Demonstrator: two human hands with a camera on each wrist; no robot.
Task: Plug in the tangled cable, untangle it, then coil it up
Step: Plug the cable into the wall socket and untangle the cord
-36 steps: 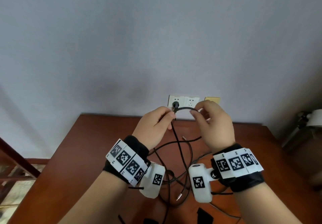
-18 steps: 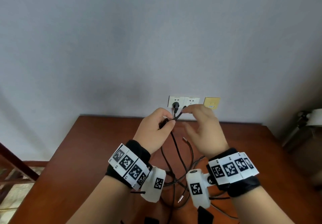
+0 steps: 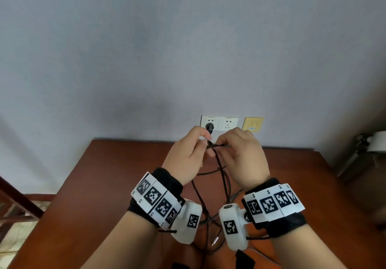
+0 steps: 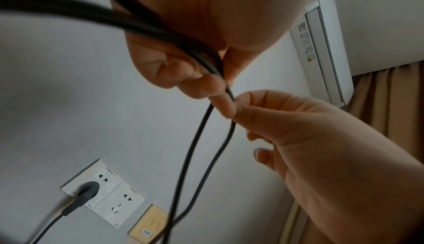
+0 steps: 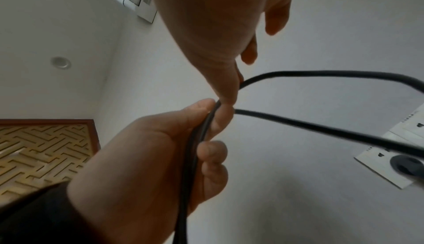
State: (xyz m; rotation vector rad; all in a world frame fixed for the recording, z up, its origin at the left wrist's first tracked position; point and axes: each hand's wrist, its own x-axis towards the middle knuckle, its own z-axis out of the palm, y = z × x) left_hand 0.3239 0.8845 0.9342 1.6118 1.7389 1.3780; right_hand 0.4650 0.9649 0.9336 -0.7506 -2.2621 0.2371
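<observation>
A black cable (image 3: 217, 145) runs from its plug (image 3: 209, 127), seated in the left wall socket (image 3: 205, 120), to my two hands held together just in front of the wall. My left hand (image 3: 203, 143) grips two strands bunched side by side (image 5: 197, 139). My right hand (image 3: 219, 145) pinches the cable (image 4: 229, 91) between thumb and forefinger right beside the left fingertips. From the hands, strands drop to a loose tangle (image 3: 205, 218) on the brown table (image 3: 104, 185); a small metal connector end (image 3: 214, 242) lies there.
A free white socket (image 3: 228, 123) and a beige wall plate (image 3: 253, 124) sit right of the plug. A white appliance (image 3: 376, 143) stands past the table's right edge. An air conditioner (image 4: 325, 48) and curtain (image 4: 390, 121) are high on the right; a wooden lattice screen (image 5: 45, 148) is at the left.
My right hand has carried its strand leftward to the left hand, closing the arc of cable that stood between them. The left hand now holds that strand with the earlier one.
</observation>
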